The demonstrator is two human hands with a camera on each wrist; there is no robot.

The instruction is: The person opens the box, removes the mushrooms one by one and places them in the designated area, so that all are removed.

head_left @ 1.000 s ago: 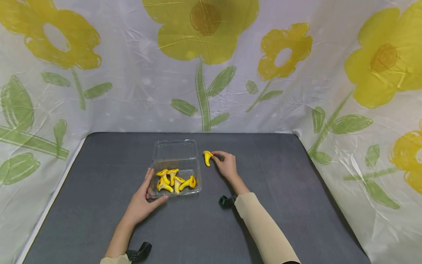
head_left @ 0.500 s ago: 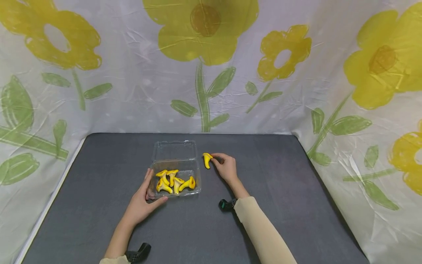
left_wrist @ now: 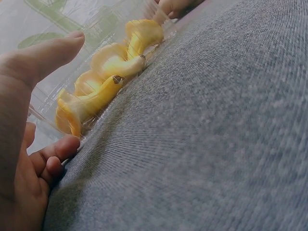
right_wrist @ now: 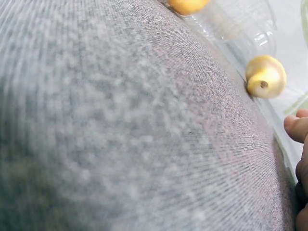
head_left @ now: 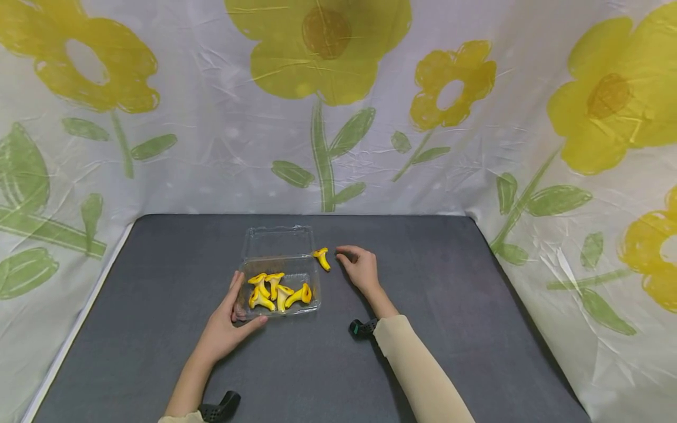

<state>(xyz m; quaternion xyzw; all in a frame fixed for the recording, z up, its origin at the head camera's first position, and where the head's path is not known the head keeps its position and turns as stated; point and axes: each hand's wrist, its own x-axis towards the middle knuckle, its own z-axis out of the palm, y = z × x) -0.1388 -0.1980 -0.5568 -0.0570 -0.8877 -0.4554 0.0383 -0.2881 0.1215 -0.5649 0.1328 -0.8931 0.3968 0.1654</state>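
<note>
A clear plastic clamshell container [head_left: 312, 294] stands open on the dark grey table [head_left: 449, 305], its lid [head_left: 275, 242] tipped back. Several yellow toy mushrooms [head_left: 277, 291] lie inside, seen close in the left wrist view [left_wrist: 110, 72]. My left hand [head_left: 233, 314] grips the container's front left corner, thumb [left_wrist: 48, 53] along the front and fingers on the left side. One loose yellow mushroom [head_left: 321, 258] lies on the table against the container's right edge, also seen as the yellow mushroom [right_wrist: 265, 76]. My right hand [head_left: 355, 264] rests just right of it, fingers relaxed and holding nothing.
White cloth printed with yellow flowers [head_left: 328, 53] walls in the table at the back and on both sides. The table's bare grey surface stretches to the right and front of the hands. Black wrist mounts [head_left: 362, 327] show on both forearms.
My right hand has let go of the loose yellow mushroom, which now lies further left, against the container. The left hand and container have stayed put.
</note>
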